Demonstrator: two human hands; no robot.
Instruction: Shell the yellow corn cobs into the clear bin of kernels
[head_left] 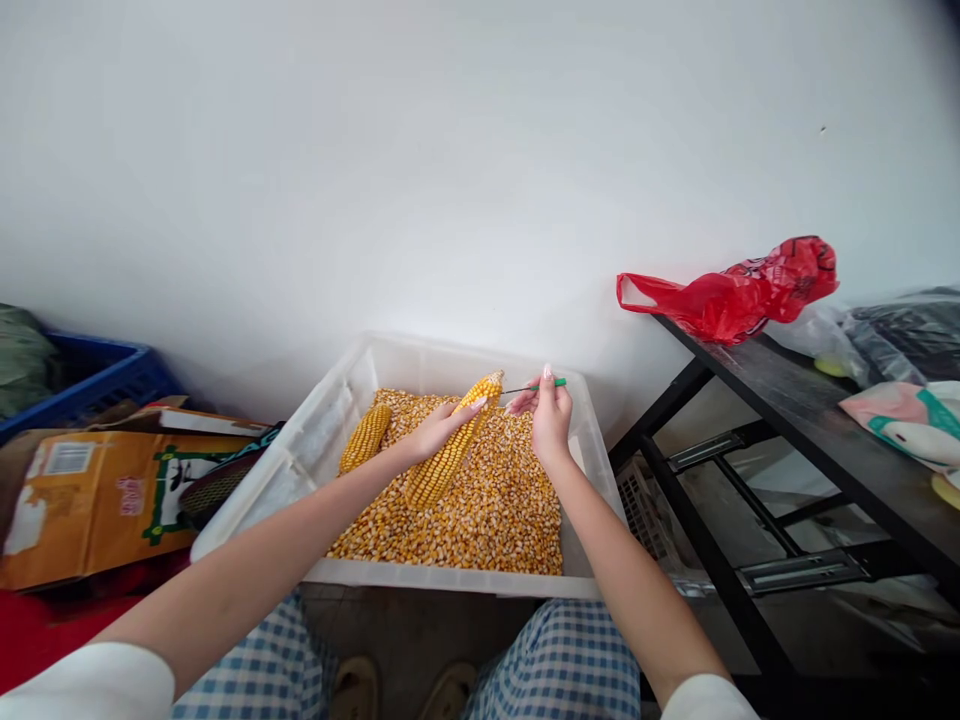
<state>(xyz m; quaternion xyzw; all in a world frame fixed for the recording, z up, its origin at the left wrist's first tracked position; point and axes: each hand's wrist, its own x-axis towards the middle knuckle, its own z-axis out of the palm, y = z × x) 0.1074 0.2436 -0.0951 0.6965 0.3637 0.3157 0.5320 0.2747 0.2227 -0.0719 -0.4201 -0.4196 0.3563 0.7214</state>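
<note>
My left hand is wrapped round a corn cob still covered in yellow kernels, its pale tip tilted up to the right. In my right hand is a thin-shafted screwdriver with a green handle, pinched between thumb and fingers. Its dark shaft points left at the cob's tip; whether it touches is too small to tell. Below both hands, loose corn kernels fill much of a white plastic bin. Another corn cob lies on the kernels at the left side.
On the right stands a black table with a red plastic bag on its corner. An orange cardboard box and a blue crate are at the left. A white wall rises right behind the bin.
</note>
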